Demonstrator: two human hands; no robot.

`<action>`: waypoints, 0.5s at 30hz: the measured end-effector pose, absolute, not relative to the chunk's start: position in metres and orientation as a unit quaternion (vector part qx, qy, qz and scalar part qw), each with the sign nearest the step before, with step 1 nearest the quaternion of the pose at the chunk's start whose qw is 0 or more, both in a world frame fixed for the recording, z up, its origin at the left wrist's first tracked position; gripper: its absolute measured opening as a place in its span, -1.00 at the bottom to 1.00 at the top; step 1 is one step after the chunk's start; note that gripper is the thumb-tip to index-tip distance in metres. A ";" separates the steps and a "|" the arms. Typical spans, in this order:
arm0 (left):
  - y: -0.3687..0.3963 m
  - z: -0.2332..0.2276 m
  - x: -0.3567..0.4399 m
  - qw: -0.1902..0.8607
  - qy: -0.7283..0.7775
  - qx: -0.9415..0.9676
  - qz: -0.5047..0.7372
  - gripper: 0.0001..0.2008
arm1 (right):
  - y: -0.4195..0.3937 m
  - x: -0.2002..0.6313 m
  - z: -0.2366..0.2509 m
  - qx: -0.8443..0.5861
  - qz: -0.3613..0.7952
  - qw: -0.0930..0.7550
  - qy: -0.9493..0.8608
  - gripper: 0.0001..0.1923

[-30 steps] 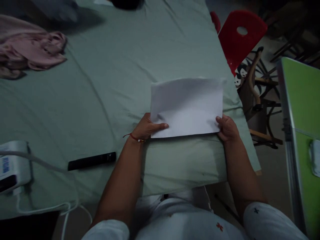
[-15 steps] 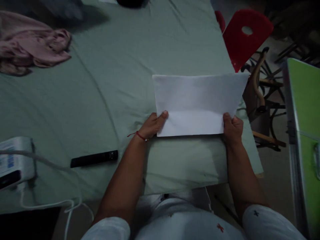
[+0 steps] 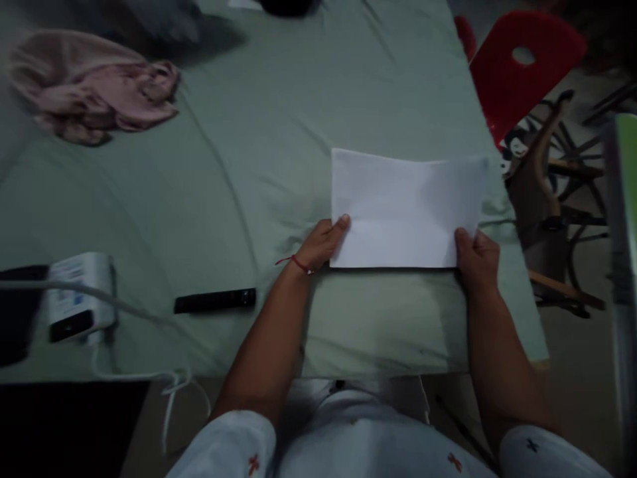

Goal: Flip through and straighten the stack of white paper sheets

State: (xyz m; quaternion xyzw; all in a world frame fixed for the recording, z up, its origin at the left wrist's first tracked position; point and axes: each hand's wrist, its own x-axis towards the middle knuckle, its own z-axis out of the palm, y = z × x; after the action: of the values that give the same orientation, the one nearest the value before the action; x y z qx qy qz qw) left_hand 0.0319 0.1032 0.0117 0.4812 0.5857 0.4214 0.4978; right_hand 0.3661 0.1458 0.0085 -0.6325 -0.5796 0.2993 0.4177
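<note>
Paper (image 3: 403, 209) had swung its far right corner leftward, inside the edge of the table (image 3: 388, 325); left hand (image 3: 324, 243) and right hand (image 3: 480, 260), apart, clamped its sides.

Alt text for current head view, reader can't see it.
A person's left hand and right hand hold white paper by its sides over a green-covered table. Left of them lie a slim black object and a white box; pink cloth lies farther back, a red chair at right.
</note>
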 end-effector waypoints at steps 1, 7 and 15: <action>0.103 0.013 0.032 0.506 0.583 0.482 0.414 -0.30 | 0.145 0.365 0.013 -0.634 0.313 0.441 -0.553 -0.66; 0.102 0.017 0.031 0.529 0.592 0.470 0.386 -0.34 | 0.150 0.369 0.034 -0.624 0.499 0.466 -0.381 -0.63; 0.110 0.024 0.036 0.517 0.573 0.515 0.373 -0.37 | 0.147 0.372 0.051 -0.663 0.535 0.294 -0.433 -0.59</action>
State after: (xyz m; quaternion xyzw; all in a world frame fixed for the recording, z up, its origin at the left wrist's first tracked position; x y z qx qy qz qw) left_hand 0.0363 0.1095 0.0244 0.5154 0.5729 0.3727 0.5170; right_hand 0.3723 0.1468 0.0507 -0.6633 -0.4326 0.5351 0.2942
